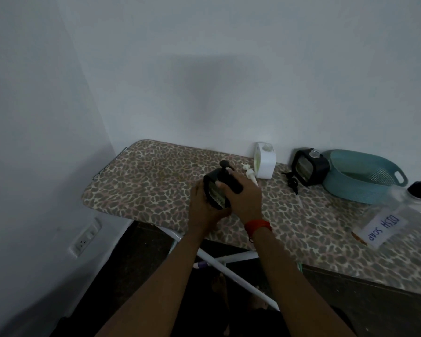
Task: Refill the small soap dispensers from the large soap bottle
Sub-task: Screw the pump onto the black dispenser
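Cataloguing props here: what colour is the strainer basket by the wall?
Teal, a blue-green. The strainer basket shows best in the head view, on the right.

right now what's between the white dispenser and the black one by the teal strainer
A black pump lies on the board between the white dispenser and the black dispenser by the strainer, seen in the head view.

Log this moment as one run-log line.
stage: handling black dispenser, pump on | left hand: holds it | right hand: grips its top | white dispenser: open, white pump beside | large bottle: untouched
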`<state>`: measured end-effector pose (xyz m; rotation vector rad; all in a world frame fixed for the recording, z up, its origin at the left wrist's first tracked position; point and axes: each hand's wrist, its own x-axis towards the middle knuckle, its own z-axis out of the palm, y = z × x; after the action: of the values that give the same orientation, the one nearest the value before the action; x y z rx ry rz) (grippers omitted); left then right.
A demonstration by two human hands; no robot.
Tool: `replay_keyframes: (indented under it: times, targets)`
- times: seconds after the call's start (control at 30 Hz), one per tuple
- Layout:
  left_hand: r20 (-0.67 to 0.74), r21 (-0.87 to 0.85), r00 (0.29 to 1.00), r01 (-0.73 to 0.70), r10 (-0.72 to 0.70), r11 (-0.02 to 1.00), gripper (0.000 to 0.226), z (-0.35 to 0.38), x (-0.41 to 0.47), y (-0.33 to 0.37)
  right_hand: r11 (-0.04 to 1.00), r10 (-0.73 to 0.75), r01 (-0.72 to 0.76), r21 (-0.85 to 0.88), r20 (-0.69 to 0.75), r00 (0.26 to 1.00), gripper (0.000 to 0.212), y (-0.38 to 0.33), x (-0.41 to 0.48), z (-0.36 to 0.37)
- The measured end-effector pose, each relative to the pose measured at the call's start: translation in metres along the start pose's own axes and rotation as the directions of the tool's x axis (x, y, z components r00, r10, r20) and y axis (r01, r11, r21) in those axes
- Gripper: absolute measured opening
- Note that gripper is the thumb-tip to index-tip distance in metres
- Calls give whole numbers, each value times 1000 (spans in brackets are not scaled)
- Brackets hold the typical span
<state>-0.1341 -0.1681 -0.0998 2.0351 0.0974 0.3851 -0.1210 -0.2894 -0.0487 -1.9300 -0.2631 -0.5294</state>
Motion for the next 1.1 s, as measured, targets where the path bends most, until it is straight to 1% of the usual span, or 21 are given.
replay_keyframes:
  times: [0.03,0.1,0.17,0.23,0.3,0.4,0.47,0.5,0.57,0.63,0.7,0.8,0.9,0.93,1.0,1.07,1.1]
  targets:
    - [0,-2,1000,7,-7,1000,105,-2,0,0,1000,20,-21,11,34,999,29,4,-5,-4]
    - [21,-61,1000,16,-15,998,97,-6,-2,-2,995,96,-98,20,102,990,15,14,-16,-10]
    - [61,-83,998,9,-4,996,79,-7,-8,-4,985,156,-167,49,173,972,20,24,-26,-13]
    - [82,-36,996,20,-17,999,66,-3,-17,-6,983,164,-176,43,201,966,25,29,-33,-13]
    - [62,1,997,39,-39,999,64,2,-25,-6,983,168,-180,39,214,962,25,30,-37,-13]
    - [16,31,999,36,-37,999,67,11,-31,1,972,180,-209,108,233,956,25,35,-38,-17]
    - [-60,30,997,44,-42,999,63,17,-32,9,957,193,-239,162,258,947,27,39,-38,-22]
    - [-117,21,992,43,-41,999,61,19,-32,12,956,186,-236,176,259,948,26,42,-38,-24]
    - [-209,8,977,42,-39,999,57,24,-32,19,965,172,-206,165,198,965,21,50,-40,-28]
    - [-257,8,965,47,-44,999,55,31,-31,22,975,169,-179,128,86,982,12,61,-42,-29]
    - [-280,18,959,56,-49,998,50,35,-27,21,980,172,-174,96,22,985,10,67,-42,-27]
    - [-257,7,965,63,-59,998,39,33,-7,19,972,232,-233,26,45,972,12,75,-36,-23]
    - [-257,1,965,60,-58,998,40,27,35,25,967,252,-244,-73,128,959,13,83,-28,-26]
    - [-260,-2,963,70,-68,998,44,26,52,28,965,263,-255,-68,151,953,12,85,-26,-29]
    - [-253,-11,962,101,-101,995,51,26,86,34,950,304,-311,20,165,938,10,88,-23,-35]
    - [-244,-8,961,128,-126,992,50,25,117,33,938,317,-332,102,143,938,11,89,-25,-38]
    - [-235,2,962,143,-139,990,49,25,129,31,941,305,-320,108,135,943,12,89,-27,-37]
